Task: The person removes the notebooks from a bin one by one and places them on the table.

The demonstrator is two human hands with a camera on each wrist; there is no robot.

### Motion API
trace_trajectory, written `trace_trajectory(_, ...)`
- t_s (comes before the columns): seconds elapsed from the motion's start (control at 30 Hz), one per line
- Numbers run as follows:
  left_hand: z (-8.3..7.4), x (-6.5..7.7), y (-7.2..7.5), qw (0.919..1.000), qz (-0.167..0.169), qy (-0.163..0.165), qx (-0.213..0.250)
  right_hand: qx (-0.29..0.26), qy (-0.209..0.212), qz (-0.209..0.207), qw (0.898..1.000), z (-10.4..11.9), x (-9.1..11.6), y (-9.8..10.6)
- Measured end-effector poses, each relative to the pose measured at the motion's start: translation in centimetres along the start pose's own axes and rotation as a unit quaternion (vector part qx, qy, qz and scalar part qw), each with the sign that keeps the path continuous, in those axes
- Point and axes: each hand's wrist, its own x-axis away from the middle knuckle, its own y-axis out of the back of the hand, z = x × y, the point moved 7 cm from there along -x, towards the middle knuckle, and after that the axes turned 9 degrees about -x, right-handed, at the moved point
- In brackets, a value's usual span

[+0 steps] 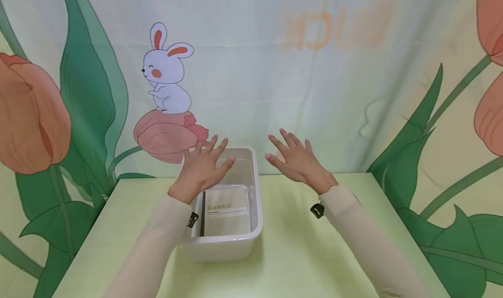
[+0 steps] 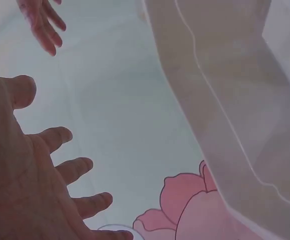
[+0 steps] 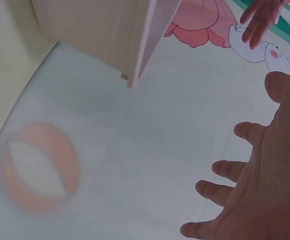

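A white plastic bin (image 1: 257, 202) stands on the table, a little left of the middle. Inside it lies a flat pale item (image 1: 228, 221), perhaps a notebook, with a dark stripe and the word "Gambit". My left hand (image 1: 204, 169) hovers over the bin's left and far part, fingers spread, holding nothing. To the right of the bin, my right hand (image 1: 296, 160) is raised with spread fingers and holds nothing. Both wrist views show the palms, left (image 2: 29, 185) and right (image 3: 265, 175), with the bin's wall near each and no contact visible.
The pale green table (image 1: 298, 254) carries the bin. Behind it hangs a curtain (image 1: 243, 71) printed with tulips and a white rabbit (image 1: 169, 79). Small black clips (image 1: 317, 210) sit at both sleeve cuffs.
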Motion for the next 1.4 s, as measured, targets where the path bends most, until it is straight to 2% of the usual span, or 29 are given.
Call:
trace_trajectory(0.2, 2.7, 1.7, 1.2, 0.9993, -0.007, 0.019, 0.031, 0.014, 0.024, -0.005, 1.000, 1.5, 0.2, 0.0)
trace_trajectory(0.47, 6.1, 4.3, 2.9, 0.9973, -0.008, 0.021, 0.069, 0.018, 0.042, -0.006, 0.999, 3.1, 0.0, -0.3)
trace_trajectory(0.6, 8.1, 5.3, 2.4, 0.9923, 0.014, 0.027, 0.120, 0.010, 0.055, -0.007, 0.998, 4.2, -0.3, -0.5)
trace_trajectory(0.83, 10.9, 6.9, 0.2, 0.9779, 0.040, 0.041, 0.201, 0.003, 0.064, 0.002, 0.998, 5.7, -1.1, -1.5)
trace_trajectory(0.93, 11.7, 7.6, -1.0, 0.9682, 0.061, 0.058, 0.236, 0.006, 0.066, 0.006, 0.998, 6.3, -1.5, -2.0)
trace_trajectory(1.1, 12.5, 8.6, -2.9, 0.9397, 0.094, 0.082, 0.318, 0.010, 0.071, 0.016, 0.997, 7.3, -2.3, -2.8)
trace_trajectory(1.17, 12.6, 9.0, -3.6, 0.9262, 0.101, 0.082, 0.354, 0.012, 0.073, 0.020, 0.997, 7.7, -2.6, -3.1)
trace_trajectory(1.4, 12.7, 10.2, -5.7, 0.8909, 0.104, 0.078, 0.435, 0.013, 0.081, 0.032, 0.996, 9.1, -3.7, -4.2)
